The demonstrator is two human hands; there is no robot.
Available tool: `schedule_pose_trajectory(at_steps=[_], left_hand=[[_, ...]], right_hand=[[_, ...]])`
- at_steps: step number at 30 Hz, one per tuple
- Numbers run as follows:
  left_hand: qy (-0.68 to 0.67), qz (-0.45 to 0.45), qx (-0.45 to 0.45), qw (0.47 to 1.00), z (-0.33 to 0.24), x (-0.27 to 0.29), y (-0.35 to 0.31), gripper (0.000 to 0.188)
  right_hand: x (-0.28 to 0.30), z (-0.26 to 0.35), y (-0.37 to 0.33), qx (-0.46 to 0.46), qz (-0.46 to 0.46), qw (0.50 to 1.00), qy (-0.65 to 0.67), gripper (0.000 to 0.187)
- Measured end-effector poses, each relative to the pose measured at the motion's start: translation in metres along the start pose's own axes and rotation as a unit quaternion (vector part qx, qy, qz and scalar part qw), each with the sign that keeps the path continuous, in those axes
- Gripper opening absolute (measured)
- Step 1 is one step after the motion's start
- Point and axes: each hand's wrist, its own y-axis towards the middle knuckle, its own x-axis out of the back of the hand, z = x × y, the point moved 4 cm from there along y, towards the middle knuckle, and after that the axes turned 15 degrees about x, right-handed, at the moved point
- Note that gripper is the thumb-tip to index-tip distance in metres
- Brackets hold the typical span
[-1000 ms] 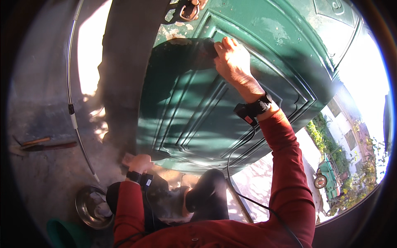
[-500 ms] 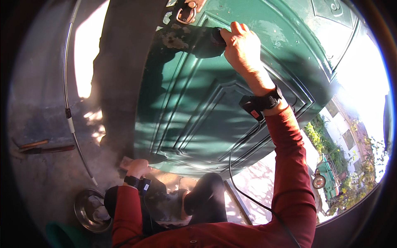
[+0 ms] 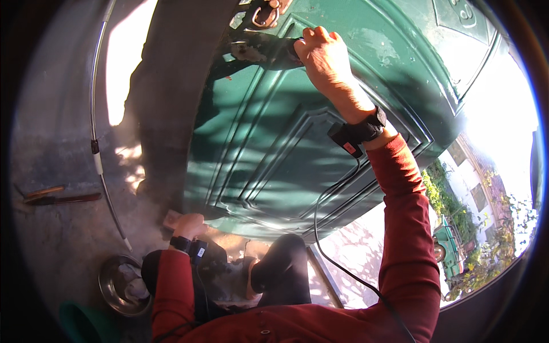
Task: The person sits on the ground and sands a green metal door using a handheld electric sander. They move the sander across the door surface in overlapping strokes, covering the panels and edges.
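A green panelled metal door [image 3: 274,166] stands in front of me, patched with sun and shadow. My right hand [image 3: 325,57] is closed at its upper part, near the ring handle [image 3: 265,17]. A small dark object [image 3: 294,50], mostly hidden in shadow, shows at its fingers; its kind cannot be made out. Low down by the door's bottom left corner is my left hand [image 3: 190,225], fingers curled. A reddish block-like piece [image 3: 171,219] shows beside it, and a dark pointed shape lies against the door there. Whether the left hand grips either is unclear.
A metal bowl [image 3: 108,288] with white cloth-like stuff sits on the floor at lower left, near a green container [image 3: 86,323]. Two long-handled tools [image 3: 63,198] lie farther left, beside a thin pole [image 3: 94,114]. Cables run from both wrist straps. A green vehicle [image 3: 449,248] stands outside.
My right hand has shifted slightly left and up along the door, still closed. The left hand has moved only a little. The whole view has shifted slightly.
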Motion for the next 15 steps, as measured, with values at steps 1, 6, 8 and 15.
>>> schedule_pose_trajectory(at_steps=[1, 6, 8, 15], left_hand=[[0.005, 0.008, 0.004, 1.000, -0.001, -0.002, -0.001, 0.038], [-0.020, 0.033, 0.026, 0.999, 0.005, -0.008, -0.001, 0.036], [-0.016, -0.005, -0.007, 1.000, 0.009, -0.008, -0.005, 0.036], [-0.010, 0.031, 0.027, 0.999, 0.013, -0.003, 0.003, 0.038]], right_hand=[[-0.004, 0.002, 0.002, 0.017, 0.024, 1.000, 0.004, 0.006], [-0.016, 0.080, -0.005, 0.121, 0.102, 0.982, 0.098, 0.009], [-0.024, 0.139, -0.018, 0.157, 0.161, 0.969, 0.106, 0.010], [-0.037, 0.110, -0.040, 0.049, 0.059, 0.979, 0.188, 0.015]])
